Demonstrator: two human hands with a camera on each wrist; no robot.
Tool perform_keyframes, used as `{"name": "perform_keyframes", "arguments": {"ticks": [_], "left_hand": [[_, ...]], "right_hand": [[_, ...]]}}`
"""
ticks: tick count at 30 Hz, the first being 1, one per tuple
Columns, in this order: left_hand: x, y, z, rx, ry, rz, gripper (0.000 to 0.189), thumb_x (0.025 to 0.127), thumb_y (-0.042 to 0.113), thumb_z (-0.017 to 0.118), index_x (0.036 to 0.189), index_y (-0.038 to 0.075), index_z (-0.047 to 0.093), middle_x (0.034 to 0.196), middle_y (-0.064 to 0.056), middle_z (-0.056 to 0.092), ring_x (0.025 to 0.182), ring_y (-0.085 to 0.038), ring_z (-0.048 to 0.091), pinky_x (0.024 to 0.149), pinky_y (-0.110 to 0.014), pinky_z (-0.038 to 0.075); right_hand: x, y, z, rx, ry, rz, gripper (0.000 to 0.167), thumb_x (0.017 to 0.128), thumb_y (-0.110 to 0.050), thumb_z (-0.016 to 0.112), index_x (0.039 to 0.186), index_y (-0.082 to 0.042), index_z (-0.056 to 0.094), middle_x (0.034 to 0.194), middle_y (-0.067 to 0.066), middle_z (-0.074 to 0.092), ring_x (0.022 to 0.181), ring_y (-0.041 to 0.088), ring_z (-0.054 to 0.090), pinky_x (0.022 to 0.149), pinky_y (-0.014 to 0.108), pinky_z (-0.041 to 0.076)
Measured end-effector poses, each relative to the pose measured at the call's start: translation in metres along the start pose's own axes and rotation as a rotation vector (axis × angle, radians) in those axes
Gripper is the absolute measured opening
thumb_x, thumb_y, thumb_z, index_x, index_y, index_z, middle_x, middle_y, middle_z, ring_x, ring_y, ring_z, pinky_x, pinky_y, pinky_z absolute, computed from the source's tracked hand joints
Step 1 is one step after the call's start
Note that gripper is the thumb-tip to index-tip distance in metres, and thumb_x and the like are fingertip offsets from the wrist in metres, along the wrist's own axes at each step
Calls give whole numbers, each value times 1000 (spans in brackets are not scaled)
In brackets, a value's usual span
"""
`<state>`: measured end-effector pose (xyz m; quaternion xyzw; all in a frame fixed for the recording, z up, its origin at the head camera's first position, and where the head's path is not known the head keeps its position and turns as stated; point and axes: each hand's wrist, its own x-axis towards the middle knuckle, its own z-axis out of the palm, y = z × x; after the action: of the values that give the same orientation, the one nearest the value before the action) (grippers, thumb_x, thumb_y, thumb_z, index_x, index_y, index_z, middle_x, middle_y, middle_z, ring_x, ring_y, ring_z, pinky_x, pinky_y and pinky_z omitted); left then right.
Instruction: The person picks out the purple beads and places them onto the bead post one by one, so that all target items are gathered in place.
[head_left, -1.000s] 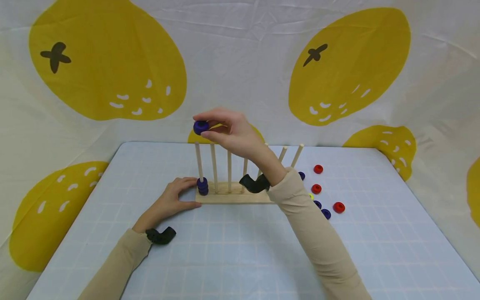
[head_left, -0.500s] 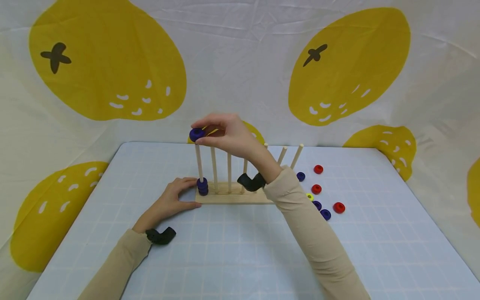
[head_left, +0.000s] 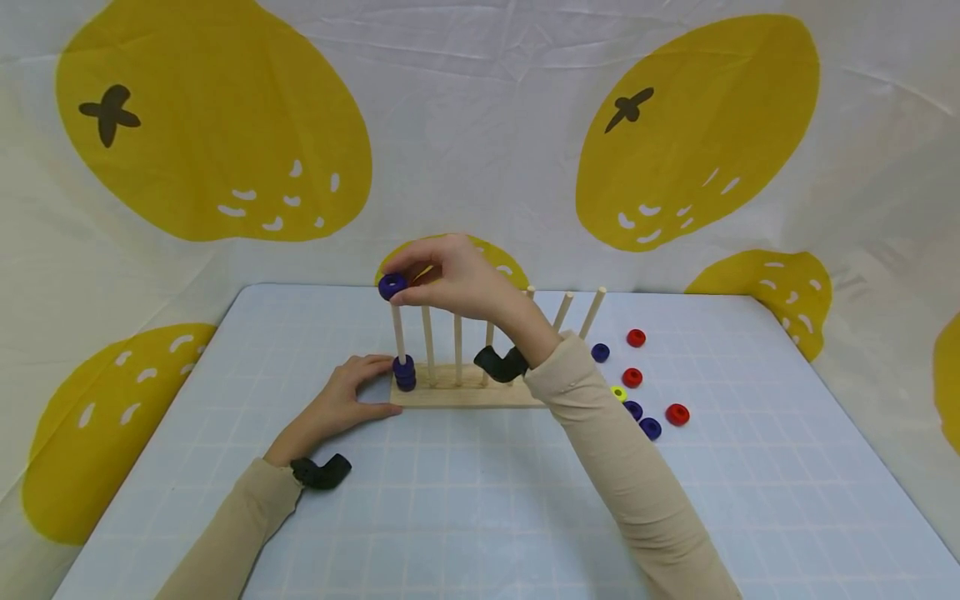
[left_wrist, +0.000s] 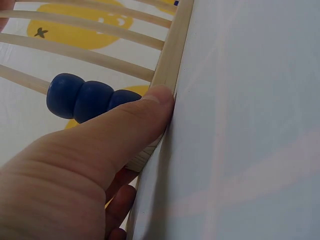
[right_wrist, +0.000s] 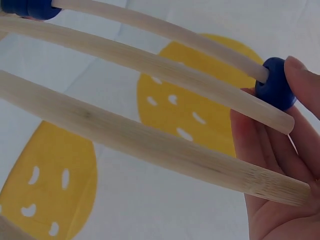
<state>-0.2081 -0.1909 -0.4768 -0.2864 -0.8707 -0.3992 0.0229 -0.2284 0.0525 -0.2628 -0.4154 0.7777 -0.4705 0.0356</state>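
Note:
My right hand pinches a dark blue ring bead between thumb and fingers, at the top of the leftmost peg. In the right wrist view that peg's tip sits in the hole of the blue bead. Lower on the same peg, several blue beads are stacked at the bottom. The pegs rise from a long wooden base. My left hand grips the left end of this base, with the thumb along its front edge and the fingers behind, partly hidden.
Loose beads lie on the table right of the rack: red ones, blue ones and a yellow one. Other bare pegs stand along the base. My right forearm covers the rack's right part. A lemon-printed cloth hangs behind.
My right hand has come down and slightly left, bringing the blue bead from above the leftmost peg onto its tip. The left hand has stayed at the base.

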Motion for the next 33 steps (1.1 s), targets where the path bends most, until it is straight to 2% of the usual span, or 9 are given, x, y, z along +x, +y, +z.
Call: {"name": "perform_keyframes", "arguments": {"ticks": [7,14,19,26,33], "left_hand": [[-1,1,-1,5,-2,-6,68,75,26,89,133,5,61,136,-13,58,120,-33,48,100,-59,32],[-1,2,-2,0,-17,-41,70,74,29,89,134,7,61,138,-11,57,123,-31,46,103,-60,29],[-1,2,-2,5,-17,-41,70,75,30,88,134,7,61,138,-11,57,123,-31,46,103,-61,28],[-1,1,-2,-2,-6,-11,69,73,27,89,133,6,61,137,-11,58,122,-32,48,102,-59,32],[0,1,-2,-7,0,7,68,73,26,90,132,7,62,136,-10,59,120,-30,49,101,-57,32]], "right_hand": [[2,0,1,-192,-89,41,25,88,-9,76,113,-4,72,102,1,71,89,9,65,82,24,51],[3,-2,2,-269,-126,60,26,88,-9,76,113,-4,72,100,1,71,85,9,64,78,24,49],[3,-3,2,-320,-150,52,24,88,-9,76,112,-4,72,100,2,71,84,9,64,78,22,49],[4,-1,3,-329,-142,45,25,89,-9,75,113,-3,72,103,3,71,90,12,64,82,24,50],[2,-1,1,-239,-74,45,25,90,-7,73,114,-2,72,108,4,71,97,16,65,87,22,50]]}}
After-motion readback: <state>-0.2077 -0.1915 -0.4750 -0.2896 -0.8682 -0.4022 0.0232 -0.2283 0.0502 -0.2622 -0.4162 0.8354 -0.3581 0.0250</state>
